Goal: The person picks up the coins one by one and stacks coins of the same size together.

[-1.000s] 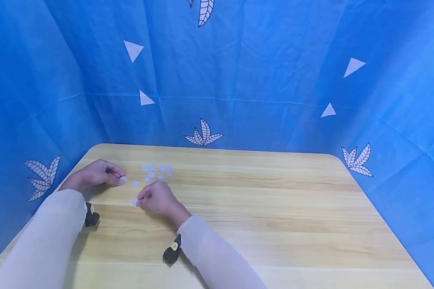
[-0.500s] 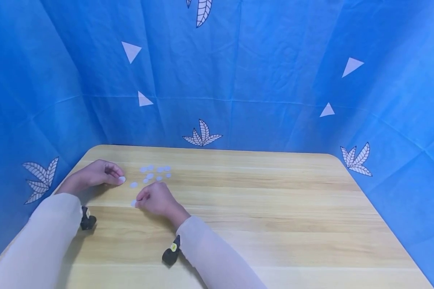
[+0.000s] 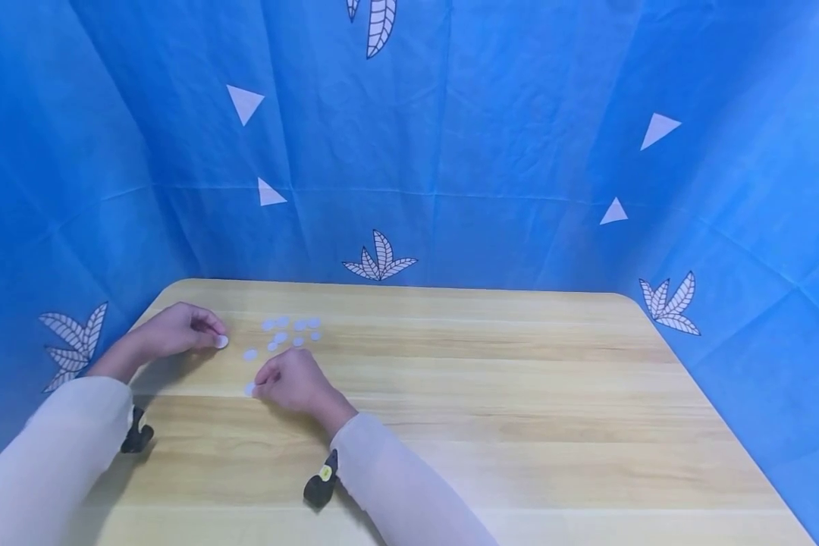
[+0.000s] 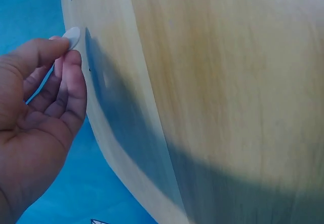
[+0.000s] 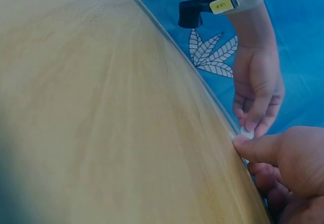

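In the head view my left hand (image 3: 180, 330) is at the table's left side, pinching a small round white disc (image 3: 221, 342) between thumb and fingers. The left wrist view has that same disc (image 4: 73, 37) at the tips of the thumb and index finger, tilted, near the table's edge. My right hand (image 3: 295, 381) is closer to the front, with its thumb and fingertips pinching another white disc (image 3: 249, 389) that is partly covered. Between and behind the hands, a single white disc (image 3: 249, 354) lies on the wood. In the right wrist view my right thumb (image 5: 263, 148) overlaps the table edge.
Several more white discs (image 3: 281, 337) lie scattered behind my right hand on the light wooden table (image 3: 519, 394). Blue cloth (image 3: 423, 136) with leaf and triangle prints surrounds the table at the back and sides. A black wrist camera (image 3: 321, 481) sits at the right sleeve.
My left hand, still pinching its disc, has shifted slightly left, and its forearm has swung left. The right hand stays almost in place. The head view has tilted a little.
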Tool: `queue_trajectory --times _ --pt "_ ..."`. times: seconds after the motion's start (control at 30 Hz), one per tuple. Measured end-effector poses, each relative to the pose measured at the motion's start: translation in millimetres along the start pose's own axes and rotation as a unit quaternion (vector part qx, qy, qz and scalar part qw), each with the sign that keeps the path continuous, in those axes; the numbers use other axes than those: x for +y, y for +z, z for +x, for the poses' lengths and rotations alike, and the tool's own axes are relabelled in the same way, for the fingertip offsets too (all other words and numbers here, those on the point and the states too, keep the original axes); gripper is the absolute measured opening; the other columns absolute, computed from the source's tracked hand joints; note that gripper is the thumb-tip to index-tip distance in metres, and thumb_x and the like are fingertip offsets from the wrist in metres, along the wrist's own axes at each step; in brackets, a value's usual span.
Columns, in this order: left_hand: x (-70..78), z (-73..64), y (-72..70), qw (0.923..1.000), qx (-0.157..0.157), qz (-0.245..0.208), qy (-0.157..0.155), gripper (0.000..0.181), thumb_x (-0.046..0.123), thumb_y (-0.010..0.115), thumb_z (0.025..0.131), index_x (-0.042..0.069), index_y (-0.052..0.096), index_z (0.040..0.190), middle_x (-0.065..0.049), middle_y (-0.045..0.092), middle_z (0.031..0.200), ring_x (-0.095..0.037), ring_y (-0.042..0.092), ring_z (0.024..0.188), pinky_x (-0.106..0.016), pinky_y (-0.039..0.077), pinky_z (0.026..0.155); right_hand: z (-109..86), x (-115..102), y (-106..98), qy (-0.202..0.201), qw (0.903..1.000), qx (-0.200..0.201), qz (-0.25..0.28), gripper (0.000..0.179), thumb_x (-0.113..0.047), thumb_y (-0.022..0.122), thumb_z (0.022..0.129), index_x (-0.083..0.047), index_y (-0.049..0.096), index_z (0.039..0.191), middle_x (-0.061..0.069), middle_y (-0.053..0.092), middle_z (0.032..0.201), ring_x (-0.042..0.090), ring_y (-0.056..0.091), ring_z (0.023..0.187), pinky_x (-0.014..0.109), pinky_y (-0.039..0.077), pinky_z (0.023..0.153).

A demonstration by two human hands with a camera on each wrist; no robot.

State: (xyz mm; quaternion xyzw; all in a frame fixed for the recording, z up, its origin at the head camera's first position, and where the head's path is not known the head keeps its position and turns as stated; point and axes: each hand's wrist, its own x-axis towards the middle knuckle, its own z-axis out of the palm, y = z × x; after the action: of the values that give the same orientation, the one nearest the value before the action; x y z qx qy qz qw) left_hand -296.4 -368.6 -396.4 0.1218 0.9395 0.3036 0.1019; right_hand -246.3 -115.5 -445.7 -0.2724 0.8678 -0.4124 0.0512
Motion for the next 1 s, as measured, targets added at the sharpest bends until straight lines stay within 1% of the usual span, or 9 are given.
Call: queue_trajectory --times 0.17,0.33,0.4,0.5,0.57,0.67,0.77,0.93,1.0 --pt "1.3 -6.6 1.7 0.9998 -0.003 -0.017 0.007 0.023 0.019 0.07 0.084 0.001 0.066 0.098 -0.008 0.065 0.09 -0.016 0.055 0.075 -0.029 0.047 0.064 -1.7 -2.8 0.9 -0.002 1.0 -0.003 0.006 0.004 -0.019 0.078 0.079 -0.016 0.076 0.081 -0.018 0.06 0.063 -0.007 0.052 0.058 0.01 0.043 0.058" --pt "11.0 -11.7 4.9 0.9999 -0.001 -0.013 0.008 0.022 0.019 0.07 0.084 0.003 0.067 0.098 -0.006 0.065 0.089 -0.018 0.054 0.075 -0.029 0.047 0.062 -2.8 -3.9 -1.2 0.001 1.0 -0.006 0.002 0.005 -0.019 0.078 0.079 -0.016 0.076 0.082 -0.018 0.062 0.065 -0.007 0.052 0.06 0.01 0.043 0.059" --pt "14.7 -13.6 6.7 0.9997 -0.003 -0.019 0.013 0.021 0.019 0.069 0.084 0.003 0.067 0.097 -0.006 0.065 0.088 -0.017 0.055 0.073 -0.029 0.047 0.061 -2.7 -3.6 -1.6 -0.001 1.0 -0.005 -0.002 0.005 -0.019 0.078 0.079 -0.016 0.076 0.082 -0.018 0.063 0.066 -0.008 0.052 0.061 0.009 0.043 0.059" --pt "19.5 -16.3 10.3 0.9989 -0.014 -0.032 0.031 0.018 0.015 0.068 0.084 0.002 0.067 0.096 -0.007 0.065 0.085 -0.017 0.055 0.071 -0.031 0.048 0.061 -2.3 -2.8 -1.6 -0.003 1.0 -0.004 -0.005 0.005 -0.02 0.078 0.079 -0.017 0.076 0.082 -0.018 0.063 0.067 -0.008 0.052 0.061 0.009 0.043 0.059" --pt "22.0 -17.4 13.7 0.998 -0.023 -0.046 0.037 0.016 0.012 0.067 0.084 0.002 0.067 0.096 -0.007 0.064 0.083 -0.017 0.056 0.071 -0.032 0.049 0.061 -2.2 -2.6 -1.6 -0.003 1.0 -0.004 -0.003 0.005 -0.02 0.078 0.079 -0.017 0.076 0.082 -0.017 0.064 0.067 -0.008 0.052 0.061 0.009 0.043 0.06" --pt "26.4 -18.5 19.2 0.9968 -0.034 -0.064 0.033 0.015 0.01 0.065 0.084 0.001 0.067 0.096 -0.008 0.063 0.08 -0.019 0.057 0.071 -0.033 0.05 0.061 -2.4 -3.1 -2.0 0.0 1.0 -0.003 0.001 0.006 -0.02 0.078 0.078 -0.017 0.076 0.082 -0.017 0.064 0.068 -0.007 0.053 0.062 0.01 0.043 0.06" --pt "30.3 -19.4 25.2 0.9956 -0.044 -0.079 0.022 0.016 0.009 0.064 0.084 0.001 0.066 0.097 -0.009 0.061 0.079 -0.022 0.057 0.072 -0.033 0.05 0.062 -3.1 -4.2 -2.4 0.004 1.0 -0.005 0.005 0.006 -0.019 0.078 0.078 -0.016 0.076 0.083 -0.016 0.065 0.069 -0.007 0.053 0.062 0.01 0.043 0.059" --pt "34.5 -21.5 32.6 0.9941 -0.052 -0.094 0.017 0.015 0.009 0.064 0.083 0.002 0.066 0.096 -0.009 0.06 0.078 -0.022 0.056 0.073 -0.033 0.049 0.064 -2.8 -4.2 -1.6 0.001 1.0 -0.003 0.001 0.006 -0.019 0.078 0.078 -0.016 0.076 0.082 -0.015 0.067 0.07 -0.009 0.052 0.061 0.009 0.043 0.059" --pt "34.7 -22.2 34.2 0.9932 -0.052 -0.103 0.017 0.015 0.01 0.064 0.083 0.002 0.066 0.097 -0.01 0.061 0.08 -0.021 0.056 0.074 -0.033 0.05 0.066 -2.2 -3.0 -0.4 -0.003 1.0 0.0 -0.003 0.005 -0.019 0.078 0.078 -0.017 0.076 0.082 -0.016 0.067 0.07 -0.01 0.051 0.06 0.009 0.043 0.059"
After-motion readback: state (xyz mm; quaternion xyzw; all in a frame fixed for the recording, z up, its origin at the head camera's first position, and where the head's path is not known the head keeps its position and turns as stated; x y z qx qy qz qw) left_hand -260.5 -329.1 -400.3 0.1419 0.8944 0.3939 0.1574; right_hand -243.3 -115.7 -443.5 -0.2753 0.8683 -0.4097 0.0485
